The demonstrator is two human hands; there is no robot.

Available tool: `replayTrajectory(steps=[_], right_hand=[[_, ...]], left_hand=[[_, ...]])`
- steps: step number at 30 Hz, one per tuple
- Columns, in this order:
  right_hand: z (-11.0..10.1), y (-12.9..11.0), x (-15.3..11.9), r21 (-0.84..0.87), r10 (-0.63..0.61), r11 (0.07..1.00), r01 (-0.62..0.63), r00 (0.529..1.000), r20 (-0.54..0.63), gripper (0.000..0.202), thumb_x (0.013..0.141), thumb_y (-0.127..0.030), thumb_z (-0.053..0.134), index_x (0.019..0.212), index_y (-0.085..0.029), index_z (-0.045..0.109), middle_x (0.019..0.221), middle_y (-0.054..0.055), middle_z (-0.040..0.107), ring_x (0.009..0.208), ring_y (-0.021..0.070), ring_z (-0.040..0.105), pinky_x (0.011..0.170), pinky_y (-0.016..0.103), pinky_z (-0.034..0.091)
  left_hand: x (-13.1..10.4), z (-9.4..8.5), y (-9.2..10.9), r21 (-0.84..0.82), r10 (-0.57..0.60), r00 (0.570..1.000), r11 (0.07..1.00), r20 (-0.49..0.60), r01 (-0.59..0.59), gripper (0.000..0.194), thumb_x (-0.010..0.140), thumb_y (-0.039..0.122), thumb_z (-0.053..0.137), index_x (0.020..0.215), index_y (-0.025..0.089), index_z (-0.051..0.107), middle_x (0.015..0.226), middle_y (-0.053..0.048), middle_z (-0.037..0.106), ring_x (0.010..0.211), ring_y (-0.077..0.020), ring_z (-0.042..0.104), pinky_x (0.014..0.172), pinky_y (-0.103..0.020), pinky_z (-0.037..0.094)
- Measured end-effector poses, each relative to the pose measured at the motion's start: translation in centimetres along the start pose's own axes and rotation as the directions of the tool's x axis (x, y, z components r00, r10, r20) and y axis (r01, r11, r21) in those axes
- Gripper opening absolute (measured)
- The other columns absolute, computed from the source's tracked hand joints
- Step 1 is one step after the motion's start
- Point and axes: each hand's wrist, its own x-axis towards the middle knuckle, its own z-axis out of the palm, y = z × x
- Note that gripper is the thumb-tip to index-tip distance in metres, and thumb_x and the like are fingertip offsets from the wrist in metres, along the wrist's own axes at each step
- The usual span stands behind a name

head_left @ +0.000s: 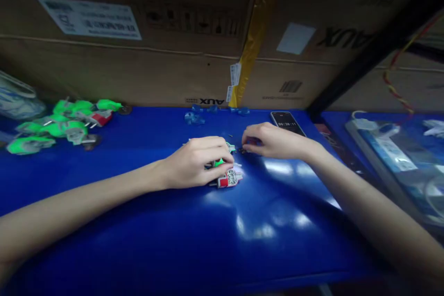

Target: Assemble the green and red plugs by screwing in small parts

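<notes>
My left hand point(201, 162) lies over several small plug-like parts at the middle of the blue table, its fingers curled down onto them. A red and grey part point(229, 178) shows beneath its thumb, and a bit of a green part point(218, 163) shows between the fingers. My right hand point(262, 139) is just to the right, fingertips pinched together low over a few tiny dark pieces point(242, 151). Whatever lies between those fingertips is too small to make out. A tiny screw-like piece point(231, 136) lies between the hands, farther back.
A heap of green and grey plug parts point(65, 122) lies at the left. Clear blue pieces point(194, 118) sit near the cardboard boxes point(156, 74) behind. A phone point(287, 122) lies beyond my right hand. At the right are a transparent-covered tray point(385, 157) and a black post point(364, 46).
</notes>
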Motion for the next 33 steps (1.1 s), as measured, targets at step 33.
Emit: replayTrajectory(steps=[33], right_hand=[[-0.4,1.2,-1.0,0.078,0.271,0.961,-0.264,0.959,-0.085,0.019,0.081,-0.019,0.06,0.093,-0.016,0.074,0.091,0.006,0.075,0.082,0.0188,0.066,0.075,0.028,0.046]], left_hand=[[0.1,-0.5,-0.3,0.359,0.135,0.991,0.926,-0.016,-0.12,0.014,0.093,0.014,0.051,0.102,0.011,0.062,0.093,-0.008,0.066,0.082,-0.0159,0.061,0.072,-0.026,0.051]])
